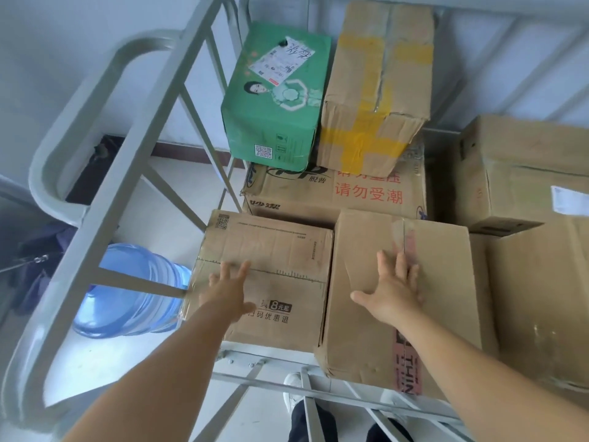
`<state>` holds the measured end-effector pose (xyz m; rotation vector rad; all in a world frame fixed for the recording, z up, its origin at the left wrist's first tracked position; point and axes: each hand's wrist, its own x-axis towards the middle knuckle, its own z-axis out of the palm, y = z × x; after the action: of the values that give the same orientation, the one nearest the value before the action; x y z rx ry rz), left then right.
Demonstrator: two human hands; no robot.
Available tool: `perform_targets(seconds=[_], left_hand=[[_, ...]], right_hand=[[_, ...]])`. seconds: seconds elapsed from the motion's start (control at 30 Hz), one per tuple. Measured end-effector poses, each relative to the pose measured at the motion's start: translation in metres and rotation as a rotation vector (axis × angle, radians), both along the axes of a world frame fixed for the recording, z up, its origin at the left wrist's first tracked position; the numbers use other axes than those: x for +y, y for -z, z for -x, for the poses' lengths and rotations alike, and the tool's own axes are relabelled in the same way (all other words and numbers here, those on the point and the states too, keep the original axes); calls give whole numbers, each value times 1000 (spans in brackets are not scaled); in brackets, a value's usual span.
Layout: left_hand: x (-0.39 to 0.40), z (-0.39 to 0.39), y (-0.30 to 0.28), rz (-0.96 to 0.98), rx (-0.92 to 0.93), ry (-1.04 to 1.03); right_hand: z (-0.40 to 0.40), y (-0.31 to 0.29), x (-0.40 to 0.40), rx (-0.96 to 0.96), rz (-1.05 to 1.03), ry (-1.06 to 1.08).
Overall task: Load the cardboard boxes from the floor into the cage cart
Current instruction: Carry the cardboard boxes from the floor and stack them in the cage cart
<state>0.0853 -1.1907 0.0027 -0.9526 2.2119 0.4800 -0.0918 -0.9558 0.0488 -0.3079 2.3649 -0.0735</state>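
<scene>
Cardboard under left hand: printed box, flat top, creased, a dashed tear line running across it just beyond the fingertips.
Cardboard under right hand: taped box, plain and dented, its long axis running away from the person, near end overhanging the cart edge.
Hands: both spread, fingers straight, palms down; the right lies flat on its box, the left looks to touch or hover just over its own, I cannot tell which.
Key relation: the two boxes sit side by side, touching, one beneath each hand; the right hand's box sticks out nearer the body, so a push forward looks likely to fall to that hand.
Beyond the fingertips: wide red-lettered box, with a glossy green box and a yellow-taped box stacked on it.
Right of right hand: two more brown boxes in the cart.
Left of left hand: grey metal bars, then a blue water jug outside the cart.
</scene>
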Motion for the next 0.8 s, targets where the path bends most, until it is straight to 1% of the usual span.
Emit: perform_targets(seconds=[0.2,0.3,0.4,0.57,0.67,0.8], left_hand=[[38,44,-54,-28,206,50],[57,69,-81,-67,309,31],[66,92,-115,-121,411,-42],[61,144,-170,-152,582,-129],[52,179,-198,-147,664,-162],[34,223,-215,-140,685,-217]], right_hand=[[3,-41,10,114,118,4],[7,-63,17,95,207,75],[17,-87,18,73,317,178],[44,-121,8,55,484,305],[72,-138,-4,62,554,340],[116,-152,-30,51,631,368]])
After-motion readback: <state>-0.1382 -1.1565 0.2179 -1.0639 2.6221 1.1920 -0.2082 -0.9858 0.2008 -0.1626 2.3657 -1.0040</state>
